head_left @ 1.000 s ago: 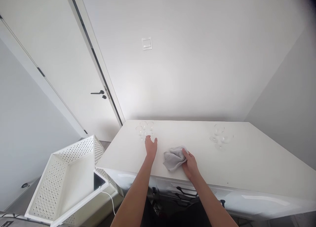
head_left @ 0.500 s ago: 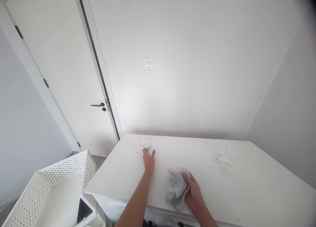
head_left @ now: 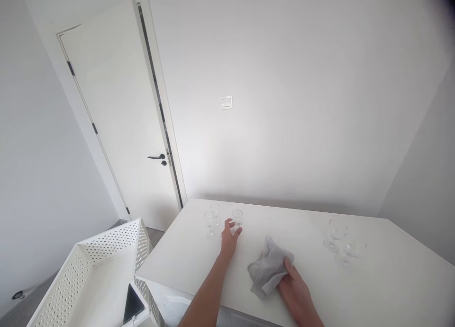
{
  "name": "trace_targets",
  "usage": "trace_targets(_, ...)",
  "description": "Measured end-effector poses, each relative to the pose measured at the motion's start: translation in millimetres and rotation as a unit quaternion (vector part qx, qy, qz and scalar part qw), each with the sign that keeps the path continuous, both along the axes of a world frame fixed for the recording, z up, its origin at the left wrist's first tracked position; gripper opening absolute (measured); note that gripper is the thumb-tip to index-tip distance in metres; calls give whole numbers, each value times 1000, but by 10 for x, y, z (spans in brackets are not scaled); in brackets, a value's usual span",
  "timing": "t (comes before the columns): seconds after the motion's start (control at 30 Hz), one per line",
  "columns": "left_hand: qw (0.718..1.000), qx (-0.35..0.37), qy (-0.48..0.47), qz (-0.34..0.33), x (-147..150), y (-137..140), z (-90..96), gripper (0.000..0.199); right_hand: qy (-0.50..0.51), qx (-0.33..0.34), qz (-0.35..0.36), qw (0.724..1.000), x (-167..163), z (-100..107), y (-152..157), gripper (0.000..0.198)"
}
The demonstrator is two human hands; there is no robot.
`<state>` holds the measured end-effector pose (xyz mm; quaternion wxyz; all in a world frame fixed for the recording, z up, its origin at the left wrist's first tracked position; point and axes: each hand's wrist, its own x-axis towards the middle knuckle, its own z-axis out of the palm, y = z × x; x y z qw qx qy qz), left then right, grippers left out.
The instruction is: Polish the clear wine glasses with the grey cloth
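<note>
My left hand [head_left: 230, 238] is closed round the lower part of a clear stemmed glass [head_left: 237, 217], which is upright at the back left of the white cabinet top. To its left stand two more stemmed glasses, one in front [head_left: 209, 219] and one behind [head_left: 215, 212]. A crumpled grey cloth [head_left: 269, 267] is held in my right hand [head_left: 295, 289], thumb on top, above the cabinet's front part. Over on the right are two further clear glasses, one [head_left: 337, 230] and another [head_left: 353, 249], close together.
The white cabinet top [head_left: 284, 222] backs onto a grey-white wall with a light switch [head_left: 226, 103]. A white perforated cart [head_left: 81, 265] stands at the cabinet's left. Beyond it is a white door [head_left: 117, 109] with a black handle [head_left: 156, 157], slightly ajar.
My left hand has drawn one glass rightward, apart from the two others. The cloth has shifted and bunched in my right hand. The camera view has turned a little left.
</note>
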<state>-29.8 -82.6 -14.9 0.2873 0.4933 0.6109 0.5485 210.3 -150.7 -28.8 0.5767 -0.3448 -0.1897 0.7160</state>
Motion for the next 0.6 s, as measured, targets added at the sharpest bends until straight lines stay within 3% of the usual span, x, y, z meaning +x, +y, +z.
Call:
trace_targets(0.17,997,43,-21,-54,47,-111,76,48,12,1,-32,999,2,141,32,66)
trace_targets(0.3,993,70,-58,-72,113,-318,81,47,-80,36,-67,994,60,332,44,60)
trace_targets(0.43,981,45,-133,-131,270,-578,97,50,-226,94,-66,967,-68,588,18,50)
trace_targets(0.53,963,-10,-200,-181,425,-719,149,77,-317,158,-11,935,-264,845,28,41)
trace_targets(0.6,952,-21,-223,-206,485,-747,197,79,-348,184,4,919,-328,1011,4,36)
